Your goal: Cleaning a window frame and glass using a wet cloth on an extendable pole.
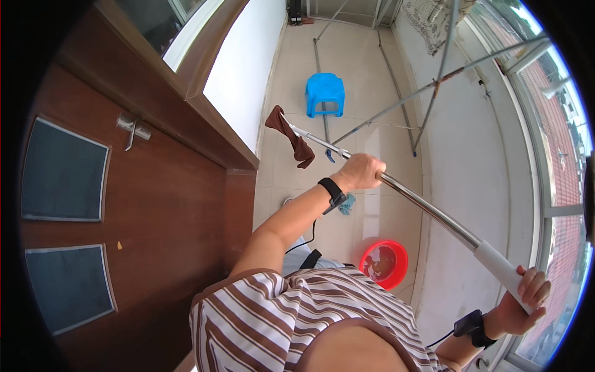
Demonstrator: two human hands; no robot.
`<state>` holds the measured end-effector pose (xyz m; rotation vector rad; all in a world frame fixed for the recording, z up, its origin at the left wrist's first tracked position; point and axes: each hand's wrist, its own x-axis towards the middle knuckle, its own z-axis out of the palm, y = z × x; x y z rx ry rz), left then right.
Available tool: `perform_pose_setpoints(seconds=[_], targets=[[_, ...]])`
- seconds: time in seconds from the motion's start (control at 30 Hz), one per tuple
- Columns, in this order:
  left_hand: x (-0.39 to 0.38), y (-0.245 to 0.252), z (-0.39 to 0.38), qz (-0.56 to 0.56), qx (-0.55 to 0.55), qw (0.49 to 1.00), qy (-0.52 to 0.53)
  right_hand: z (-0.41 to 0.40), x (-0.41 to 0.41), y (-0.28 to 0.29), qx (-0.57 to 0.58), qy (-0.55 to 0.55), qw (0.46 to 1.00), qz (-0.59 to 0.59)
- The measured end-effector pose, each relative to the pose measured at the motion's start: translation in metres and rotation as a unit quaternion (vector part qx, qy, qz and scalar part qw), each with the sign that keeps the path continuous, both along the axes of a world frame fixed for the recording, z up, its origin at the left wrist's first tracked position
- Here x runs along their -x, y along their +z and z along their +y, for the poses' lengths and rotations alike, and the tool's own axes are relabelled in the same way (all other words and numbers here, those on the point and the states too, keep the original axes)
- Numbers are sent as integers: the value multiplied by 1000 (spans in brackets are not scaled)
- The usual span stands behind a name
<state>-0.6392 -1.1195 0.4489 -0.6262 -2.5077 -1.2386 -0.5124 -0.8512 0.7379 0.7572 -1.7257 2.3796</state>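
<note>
My left hand (362, 171) is closed around the metal shaft of a telescopic pole (430, 209), partway along it. My right hand (527, 297) grips the pale handle (504, 269) at the pole's near end, beside the windows, with its fingers loosely curled. The pole slants across in front of me, its far end pointing up and left. A dark brown cloth (297, 144) hangs over that far end, close to the white wall, and covers most of the head. Whether the cloth touches the floor or wall I cannot tell.
A red basin (400, 265) holding murky water stands on the tiled floor. Beyond are a blue plastic stool (325, 93) and a metal drying-rack frame (386, 111). A teal cloth (347, 204) lies near my feet. A brown door (172, 195) is left; windows (562, 153) line the right.
</note>
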Motion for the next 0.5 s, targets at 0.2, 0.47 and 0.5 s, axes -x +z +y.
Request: perform_pose_setpoints(seconds=[0.2,0.47,0.5], targets=[[71,-37,-77,-71,27,996,-45,-83,72,-28,-58,-88,994,-20],[163,-77,-118,-120,49,986,-107,-149,148,-58,-108,-149,981,-61],[175,-83,-121,-139,54,983,-111,-155,158,-65,-124,-155,977,-74]])
